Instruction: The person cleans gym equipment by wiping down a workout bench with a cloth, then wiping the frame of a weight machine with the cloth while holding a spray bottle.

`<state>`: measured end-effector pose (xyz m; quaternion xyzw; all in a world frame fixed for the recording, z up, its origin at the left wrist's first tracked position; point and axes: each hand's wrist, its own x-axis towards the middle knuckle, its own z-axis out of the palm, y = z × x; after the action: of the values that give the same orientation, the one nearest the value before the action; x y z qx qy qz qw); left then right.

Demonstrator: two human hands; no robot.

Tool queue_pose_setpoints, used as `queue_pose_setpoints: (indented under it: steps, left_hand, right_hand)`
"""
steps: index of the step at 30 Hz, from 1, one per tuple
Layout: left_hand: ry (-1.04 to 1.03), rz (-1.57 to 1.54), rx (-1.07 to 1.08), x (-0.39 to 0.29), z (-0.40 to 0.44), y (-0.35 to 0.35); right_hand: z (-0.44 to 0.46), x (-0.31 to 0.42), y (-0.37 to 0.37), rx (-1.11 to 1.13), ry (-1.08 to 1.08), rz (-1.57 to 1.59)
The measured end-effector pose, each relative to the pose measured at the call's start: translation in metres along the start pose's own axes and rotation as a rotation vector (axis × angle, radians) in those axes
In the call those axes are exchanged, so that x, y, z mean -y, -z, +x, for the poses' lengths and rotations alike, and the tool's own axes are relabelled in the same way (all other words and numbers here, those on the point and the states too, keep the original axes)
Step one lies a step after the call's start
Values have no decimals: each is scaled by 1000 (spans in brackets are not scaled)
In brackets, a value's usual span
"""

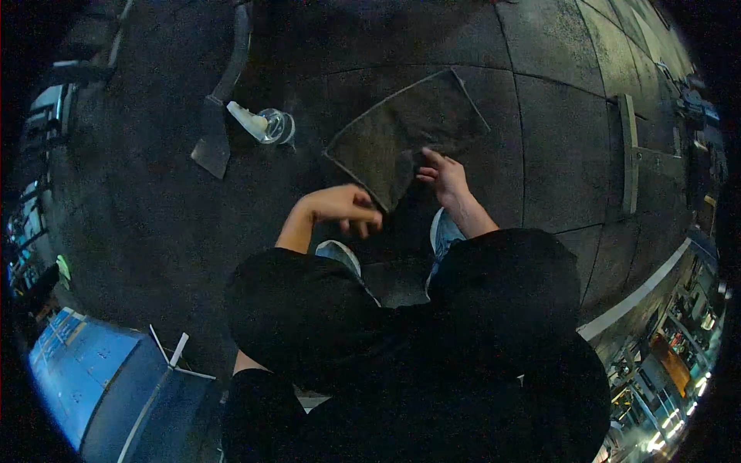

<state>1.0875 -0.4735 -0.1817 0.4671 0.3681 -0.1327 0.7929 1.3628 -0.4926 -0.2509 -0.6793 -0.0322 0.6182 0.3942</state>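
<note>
A dark cloth or thin mat (370,143) with pale edges lies on the floor ahead of me, creased in the middle. My left hand (343,207) is at its near corner, palm down, the bent fingers apart and somewhat blurred. I see nothing held in it; whether it touches the corner I cannot tell. Over the lower right part of the cloth is my right hand (444,176), its index finger stretched out and the other fingers loosely bent, with nothing visible in it. What looks like a clear spray bottle (278,126) with a white head stands left of the cloth.
A grey strip with a flat, wide end (211,157) lies beside the bottle. My shoes (338,253) are just below the hands. A blue panel (96,370) stands at lower left, a wooden bar (629,154) at right, and cluttered shelving (671,363) at lower right.
</note>
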Motion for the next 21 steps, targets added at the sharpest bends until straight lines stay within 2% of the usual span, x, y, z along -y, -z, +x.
queue_pose_setpoints:
  steps: [1, 2, 3, 4, 5, 7, 8, 10, 11, 13, 14, 16, 17, 19, 20, 21]
  left_hand:
    - [142, 184, 109, -10, -6, 1]
    - [141, 192, 115, -14, -9, 5]
    - [125, 225, -9, -16, -11, 11]
    - [107, 254, -135, -17, -12, 18]
    - [-19, 263, -343, -6, -1, 29]
    - [-297, 365, -930, 0, 29, 39]
    - [-298, 362, -933, 2, 44, 42]
    - [-509, 703, -1250, 2, 73, 46]
    - [-512, 701, -1251, 3, 86, 47]
    - [-381, 425, -1044, 1, 103, 45]
    - [-381, 424, -1043, -1, 106, 42]
    - [-362, -31, -814, -8, 103, 33]
    - [-360, -31, -816, -9, 96, 31]
    - [-380, -503, -503, -9, 81, 31]
    - [-382, -501, -511, -9, 77, 32]
    - [-337, -655, -466, -9, 74, 32]
  right_hand:
    - [3, -2, 6, -5, 3, 7]
    - [6, -3, 14, 81, -39, 45]
    - [7, -4, 20, 166, -83, 82]
    - [2, -3, 21, 162, -82, 84]
    - [-2, -2, 21, 183, -85, 79]
    - [-10, -1, 22, 207, -89, 68]
    - [-13, -1, 22, 207, -92, 5]
    - [-26, 6, 18, 209, -89, -60]
    - [-37, 12, 15, 270, -69, -129]
    - [-56, 24, 8, 361, -50, -226]
    - [-59, 27, 9, 360, -50, -227]
    - [-62, 33, 10, 462, -3, -228]
    - [-64, 38, 10, 465, -5, -228]
    - [-66, 52, 10, 540, 13, -223]
    - [-64, 57, 9, 547, 15, -224]
    - [-62, 63, 8, 544, 33, -232]
